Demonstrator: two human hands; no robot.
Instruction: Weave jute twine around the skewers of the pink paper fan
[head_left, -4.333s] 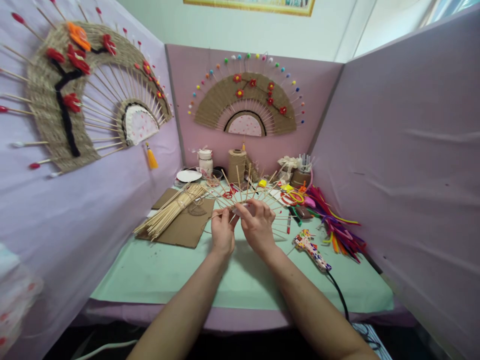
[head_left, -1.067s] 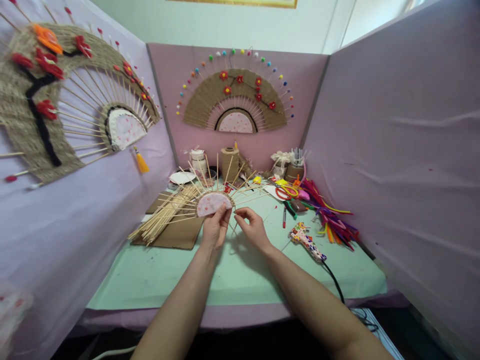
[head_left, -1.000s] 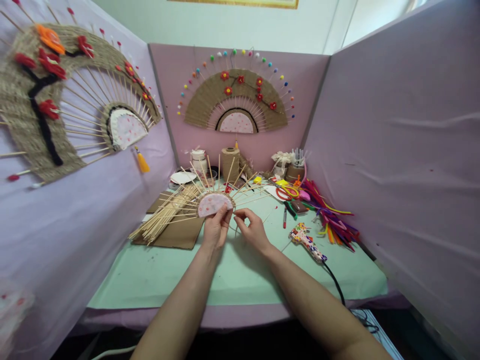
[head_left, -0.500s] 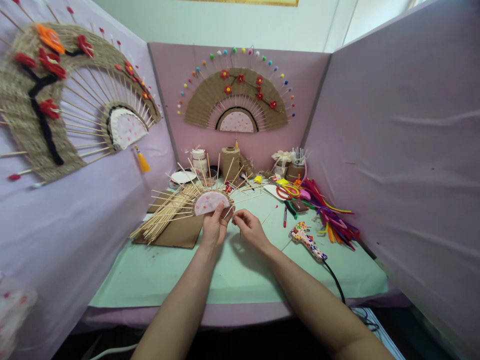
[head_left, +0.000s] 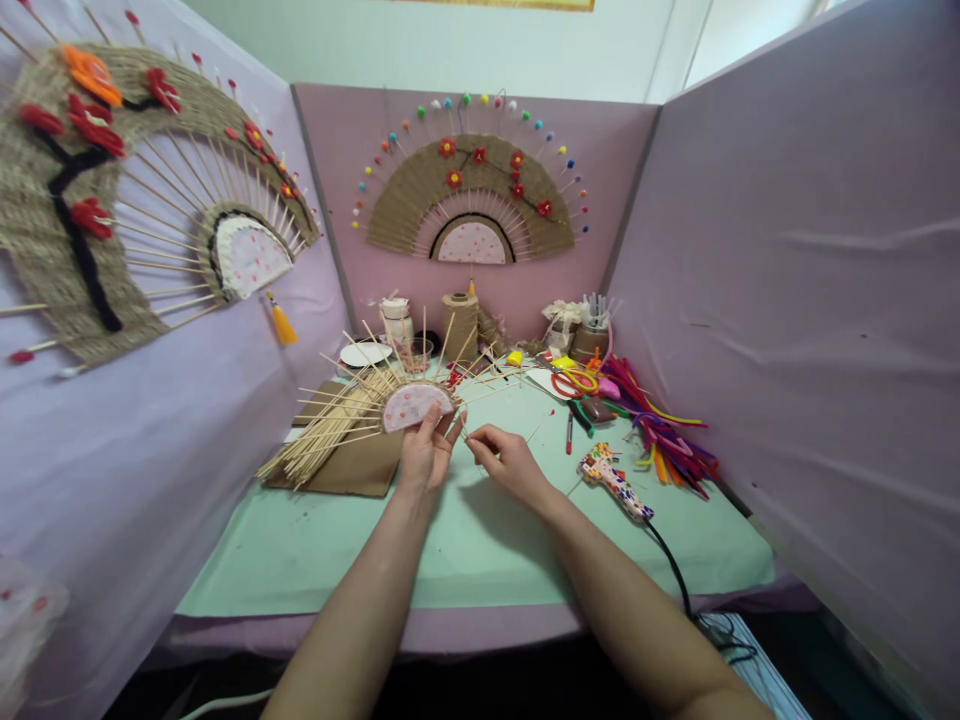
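As the left hand [head_left: 427,455] grasps a spotted half-round fan base [head_left: 415,407] by its lower edge, right hand [head_left: 508,465] pinching a thin strand [head_left: 466,431] just beside it, slender sticks [head_left: 424,340] radiating (all held above a green tabletop [head_left: 322,565]), patterned glue gun [head_left: 615,484] to the right

Facing you, a flowered fan [head_left: 469,165] hangs on a pink panel [head_left: 547,295]; pipe cleaners [head_left: 666,432] lie to your right.

Bare forearms [head_left: 358,592] converge forward. The left grip [head_left: 424,458] is thumb-up; beside it, the right grip [head_left: 511,465] curls into a pinch.
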